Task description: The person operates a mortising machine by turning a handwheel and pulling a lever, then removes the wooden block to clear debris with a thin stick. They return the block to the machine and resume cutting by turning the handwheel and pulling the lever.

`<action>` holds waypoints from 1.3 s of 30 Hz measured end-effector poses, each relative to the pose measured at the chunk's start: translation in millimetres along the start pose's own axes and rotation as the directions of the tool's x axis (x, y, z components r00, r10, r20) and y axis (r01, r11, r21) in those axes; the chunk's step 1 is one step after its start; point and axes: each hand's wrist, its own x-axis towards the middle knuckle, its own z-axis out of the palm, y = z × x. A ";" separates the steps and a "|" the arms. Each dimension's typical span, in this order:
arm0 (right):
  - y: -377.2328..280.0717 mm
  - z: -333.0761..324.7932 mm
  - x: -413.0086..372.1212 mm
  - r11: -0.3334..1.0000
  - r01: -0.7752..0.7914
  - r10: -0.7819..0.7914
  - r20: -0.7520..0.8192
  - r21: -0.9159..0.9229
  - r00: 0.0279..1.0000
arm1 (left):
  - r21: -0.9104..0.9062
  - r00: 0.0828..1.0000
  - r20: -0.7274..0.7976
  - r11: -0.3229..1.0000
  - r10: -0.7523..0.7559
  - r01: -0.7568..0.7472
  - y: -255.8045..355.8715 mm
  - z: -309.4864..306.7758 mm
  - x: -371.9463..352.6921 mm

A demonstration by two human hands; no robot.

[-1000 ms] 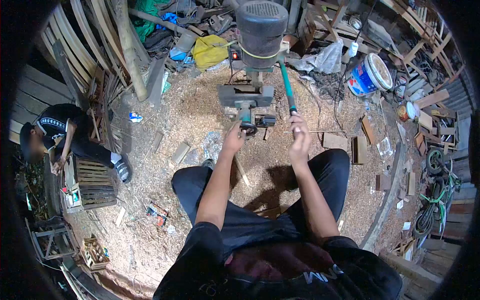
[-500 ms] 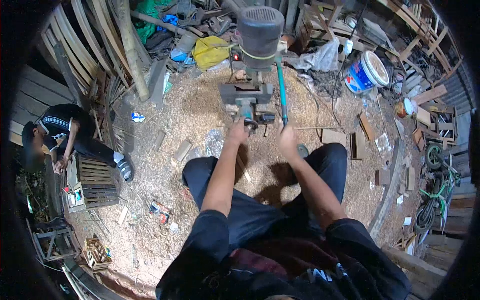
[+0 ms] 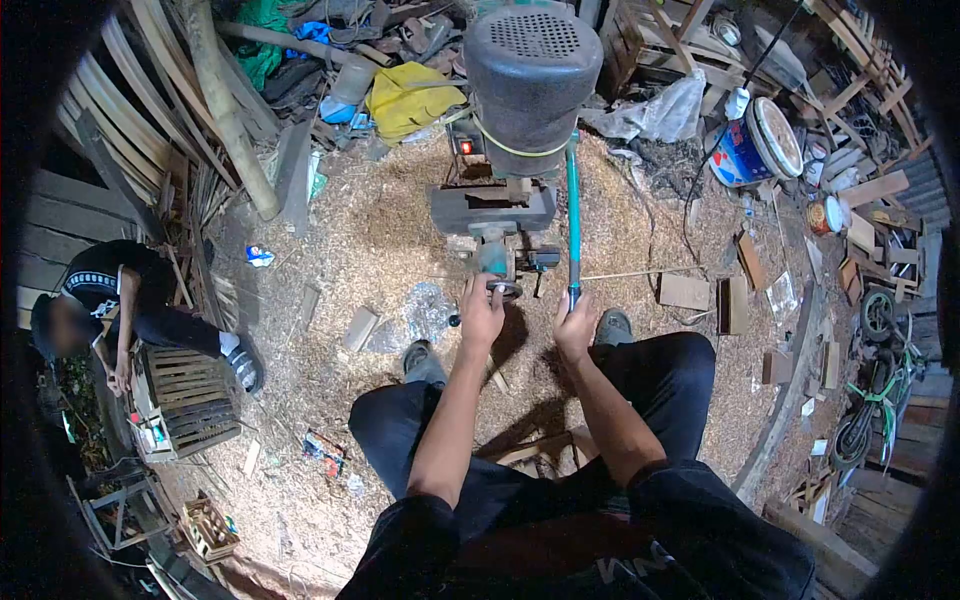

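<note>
In front of me stands a bench machine with a large dark motor on top and a grey slotted metal block below it. My left hand is closed on the rim of a small handwheel at the machine's front. A long green lever comes down along the machine's right side. Around its dark lower end my right hand is wrapped. What lies under the motor is partly hidden, and I cannot make out a workpiece there.
Shavings cover the floor. Wood blocks lie to the right, near a paint bucket and a small green bike. Another person sits at the left beside a slatted crate. A yellow sack lies behind.
The view has shifted, so the machine looks larger and both my shoes show. My right hand, blurred by the lever's end before, is now clearly around it. My left hand stays at the handwheel.
</note>
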 end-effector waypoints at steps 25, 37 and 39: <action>-270.0 -206.2 238.6 0.485 0.712 -0.554 -0.451 0.507 0.699 | 0.337 0.959 0.108 0.917 -0.262 0.213 -80.3 -19.4 -44.4; -304.1 -177.2 277.6 0.388 0.505 -0.263 -0.432 0.771 0.862 | 0.489 0.785 0.297 0.793 -0.543 0.363 -214.4 69.6 -68.6; -294.8 -183.5 275.9 0.552 0.585 -0.394 -0.431 0.595 0.811 | 0.387 0.779 0.299 0.816 -0.552 0.429 -212.1 69.4 -65.5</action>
